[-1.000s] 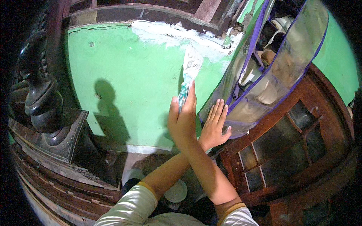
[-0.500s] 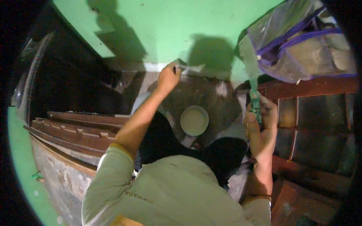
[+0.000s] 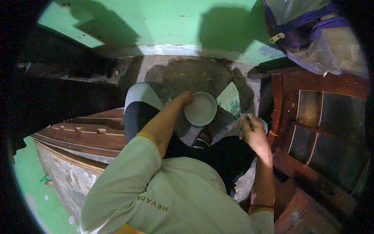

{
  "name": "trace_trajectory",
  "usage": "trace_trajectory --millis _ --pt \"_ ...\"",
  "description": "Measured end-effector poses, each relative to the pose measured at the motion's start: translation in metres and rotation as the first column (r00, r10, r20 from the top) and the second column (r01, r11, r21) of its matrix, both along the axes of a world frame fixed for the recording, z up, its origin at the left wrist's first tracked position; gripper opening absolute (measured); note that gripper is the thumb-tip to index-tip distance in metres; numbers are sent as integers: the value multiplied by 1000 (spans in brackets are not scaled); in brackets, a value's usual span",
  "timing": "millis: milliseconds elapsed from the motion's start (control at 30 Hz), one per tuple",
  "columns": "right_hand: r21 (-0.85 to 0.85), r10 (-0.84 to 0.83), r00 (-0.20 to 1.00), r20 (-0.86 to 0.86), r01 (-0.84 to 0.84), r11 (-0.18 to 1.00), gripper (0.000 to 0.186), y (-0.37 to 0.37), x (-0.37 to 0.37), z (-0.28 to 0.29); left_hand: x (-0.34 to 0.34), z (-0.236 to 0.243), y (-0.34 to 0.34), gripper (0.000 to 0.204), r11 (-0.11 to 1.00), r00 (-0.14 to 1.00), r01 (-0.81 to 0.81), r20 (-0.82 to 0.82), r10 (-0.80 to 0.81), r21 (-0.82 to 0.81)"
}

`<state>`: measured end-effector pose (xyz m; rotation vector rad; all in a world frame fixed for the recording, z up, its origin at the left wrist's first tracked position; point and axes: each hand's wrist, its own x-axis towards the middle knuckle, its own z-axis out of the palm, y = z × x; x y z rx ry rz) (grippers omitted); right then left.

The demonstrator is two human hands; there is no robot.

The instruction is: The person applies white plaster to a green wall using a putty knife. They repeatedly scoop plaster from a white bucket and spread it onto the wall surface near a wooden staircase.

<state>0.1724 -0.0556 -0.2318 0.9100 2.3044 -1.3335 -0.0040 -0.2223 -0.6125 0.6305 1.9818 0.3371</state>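
A round, pale bowl (image 3: 200, 110) with a whitish content stands on the floor between my legs. My left hand (image 3: 187, 98) is at its left rim and looks closed; its fingers and whatever they hold are hidden. My right hand (image 3: 253, 130) is closed around the handle of a flat, roughly triangular trowel (image 3: 230, 99). The trowel's pale blade has green stains and points up and away, just right of the bowl.
Ahead rises a green wall (image 3: 167, 23) with a whitish lower strip. Dark-framed glass panels (image 3: 339, 132) stand at right, below a clear plastic bag (image 3: 339, 46) with purple edging. Stacked wooden pieces (image 3: 85, 132) lie at left.
My left hand has come back from the wall's base to the bowl; the pale tool it held no longer shows. My right hand has lowered the trowel inward beside the bowl. The view has shifted.
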Motion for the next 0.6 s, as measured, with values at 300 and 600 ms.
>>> trace_trajectory --millis 300,600 --pt "291 199 979 39 -201 935 32 27 23 -93 32 -59 -23 43 981 981 -187 52 185 46" --pt "248 260 962 81 -272 930 34 42 24 -153 30 -35 -21 53 897 912 -408 26 410 170"
